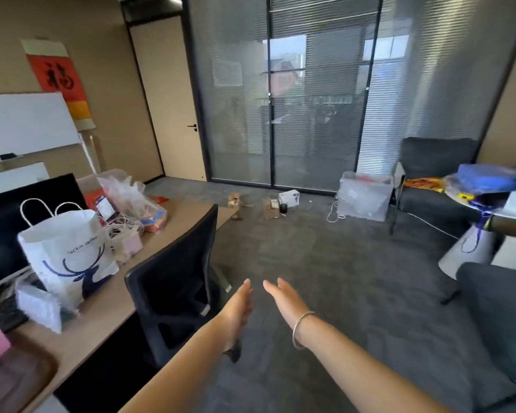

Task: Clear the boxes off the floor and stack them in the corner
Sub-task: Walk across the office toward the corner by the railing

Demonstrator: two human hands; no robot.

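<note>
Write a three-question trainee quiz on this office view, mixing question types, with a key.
1. True or false: the left hand holds a box.
2. Where does the white box lie? A) on the desk B) on the carpet by the glass wall C) on the armchair
3. Fill in: the bracelet sits on the ____ wrist.

Key: 1 false, both it and the right hand are open and empty, fingers extended. 2 B, near the brown cardboard boxes. 3 right.
</note>
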